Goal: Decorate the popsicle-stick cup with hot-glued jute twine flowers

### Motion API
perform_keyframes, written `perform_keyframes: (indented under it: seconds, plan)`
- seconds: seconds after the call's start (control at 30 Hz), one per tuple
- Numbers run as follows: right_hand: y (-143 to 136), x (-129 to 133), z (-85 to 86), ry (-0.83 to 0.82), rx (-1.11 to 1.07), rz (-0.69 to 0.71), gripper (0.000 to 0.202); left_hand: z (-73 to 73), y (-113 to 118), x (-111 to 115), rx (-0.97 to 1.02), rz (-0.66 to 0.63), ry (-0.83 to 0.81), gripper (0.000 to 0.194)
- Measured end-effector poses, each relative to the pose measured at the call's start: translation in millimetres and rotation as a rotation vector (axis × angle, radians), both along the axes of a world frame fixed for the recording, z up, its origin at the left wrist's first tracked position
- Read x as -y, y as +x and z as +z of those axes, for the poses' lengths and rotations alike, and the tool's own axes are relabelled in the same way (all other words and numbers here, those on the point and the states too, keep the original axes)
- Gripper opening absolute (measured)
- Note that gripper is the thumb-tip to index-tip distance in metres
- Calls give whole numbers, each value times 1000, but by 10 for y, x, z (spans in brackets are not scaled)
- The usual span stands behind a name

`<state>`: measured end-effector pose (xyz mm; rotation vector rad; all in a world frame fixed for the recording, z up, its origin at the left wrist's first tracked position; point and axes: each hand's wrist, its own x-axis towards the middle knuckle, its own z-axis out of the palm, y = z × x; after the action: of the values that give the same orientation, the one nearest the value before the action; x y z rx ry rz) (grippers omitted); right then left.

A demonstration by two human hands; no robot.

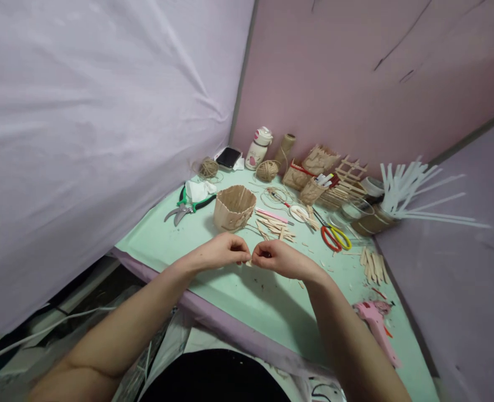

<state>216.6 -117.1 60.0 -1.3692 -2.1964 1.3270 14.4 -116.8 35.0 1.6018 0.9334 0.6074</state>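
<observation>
Black clothing [215, 379] lies nearest. Beyond it, left hand [226, 249] and right hand [281, 259], fingers pinched together, hold a small pale piece [249, 263] between their fingertips, with a wooden container [227, 215] just past the left.

White bottle [257, 152] with pink picture, standing near pink wall [335, 84]. Flat black phone [229, 157], left of bottle. Crumpled white tissue [200, 191] between green-black handles of metal cutters [181, 213].
</observation>
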Motion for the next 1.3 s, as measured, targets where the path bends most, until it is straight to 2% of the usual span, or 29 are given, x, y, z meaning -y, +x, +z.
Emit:
perform_keyframes:
  seconds: [0.17, 0.23, 0.37, 0.43, 0.57, 0.73, 0.93, 1.13, 1.23, 1.3]
  plan:
    - [-93, -48, 24, -39, -11, 14, 16, -30, -102, 39, 63, -3, -70, 12]
    - [-95, -57, 29, -27, -65, -68, 20, -70, -123, 52, 152, 101, -135, 13]
    - [-128, -27, -25, 6, -237, -325, 27, -216, -113, 96, 446, 458, -328, 22]
    - [-186, 10, -90, 8, -321, -380, 27, -284, -82, 132, 583, 571, -423, 28]
    - [-346, 76, -230, 17, -412, -415, 25, -343, -9, 211, 737, 655, -503, 36]
    - [-488, 110, -320, -15, -413, -454, 22, -355, 40, 261, 836, 710, -539, 37]
    - [-571, 140, -354, 44, -416, -477, 23, -359, 48, 282, 843, 703, -511, 37]
    - [-586, 162, -329, 79, -434, -527, 23, -359, 63, 324, 700, 665, -435, 35]
    - [-569, 172, -311, 64, -438, -554, 23, -344, -28, 296, 492, 658, -250, 31]
    - [-539, 180, -307, 59, -437, -561, 23, -326, -171, 214, 306, 691, 29, 28]
